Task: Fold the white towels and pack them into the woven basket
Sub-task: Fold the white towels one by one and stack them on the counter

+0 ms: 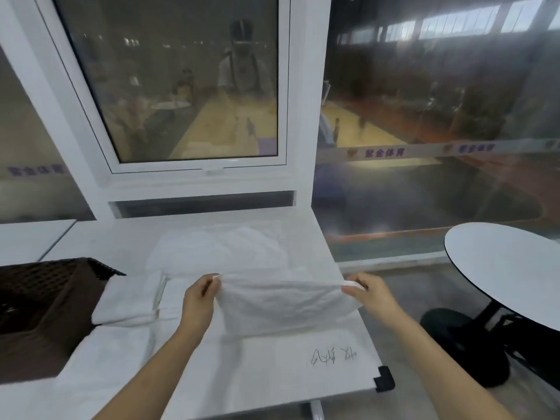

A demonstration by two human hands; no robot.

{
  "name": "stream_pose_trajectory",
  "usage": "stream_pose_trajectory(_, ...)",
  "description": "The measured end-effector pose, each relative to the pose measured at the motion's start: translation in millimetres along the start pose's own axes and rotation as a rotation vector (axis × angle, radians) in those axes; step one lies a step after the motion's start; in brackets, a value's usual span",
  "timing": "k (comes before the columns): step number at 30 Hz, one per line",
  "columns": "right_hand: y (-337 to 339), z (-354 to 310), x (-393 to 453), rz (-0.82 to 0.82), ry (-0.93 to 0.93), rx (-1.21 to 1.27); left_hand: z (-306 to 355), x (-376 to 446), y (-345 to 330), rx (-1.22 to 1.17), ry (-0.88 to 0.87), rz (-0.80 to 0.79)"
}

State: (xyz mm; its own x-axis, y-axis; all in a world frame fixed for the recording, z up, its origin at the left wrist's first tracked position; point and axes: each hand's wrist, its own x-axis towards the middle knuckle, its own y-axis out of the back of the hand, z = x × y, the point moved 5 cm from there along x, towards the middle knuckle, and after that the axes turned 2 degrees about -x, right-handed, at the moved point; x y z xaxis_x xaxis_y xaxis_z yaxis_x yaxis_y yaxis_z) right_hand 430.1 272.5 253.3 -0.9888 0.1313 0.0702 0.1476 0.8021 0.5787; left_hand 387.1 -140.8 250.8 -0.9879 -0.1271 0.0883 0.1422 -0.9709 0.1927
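Both forearms reach in from the bottom edge, and between them the white table (272, 374) carries a few handwritten black characters (333, 357) near its right front corner; they sit upside down to the camera and I cannot read them. Just beyond, the left hand (198, 298) and right hand (374, 294) each pinch an upper corner of a white towel (285, 304), holding it stretched between them so it hangs with its lower edge near or on the table. This looks like the start of a fold: the next move probably calls for laying the towel flat or bringing the two corners together evenly, keeping the edges aligned.

Left of the hands, a folded towel (130, 301) lies against the dark woven basket (39, 310), which stands at the table's left edge; no towel shows inside it. Farther back lies a loose heap of unfolded towels (230, 250). Behind, the window glass (424, 101) bears a pale band with purple characters (385, 153), too blurred to read with confidence.
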Motion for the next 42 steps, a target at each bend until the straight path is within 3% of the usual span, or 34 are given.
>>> stream_pose_trajectory(8,-16,31,-57,-0.12,-0.063,0.043,-42,-83,2,0.07,0.127,0.051)
stream_pose_trajectory(16,-33,46,-45,-0.146,-0.083,0.008,-67,-91,-5,0.107,0.197,0.088)
stream_pose_trajectory(31,-99,100,122,-0.191,-0.172,-0.141,-157,44,-45,0.252,0.356,0.006)
stream_pose_trajectory(42,-163,127,239,-0.413,-0.245,-0.345,-227,141,-71,0.306,0.431,-0.052)
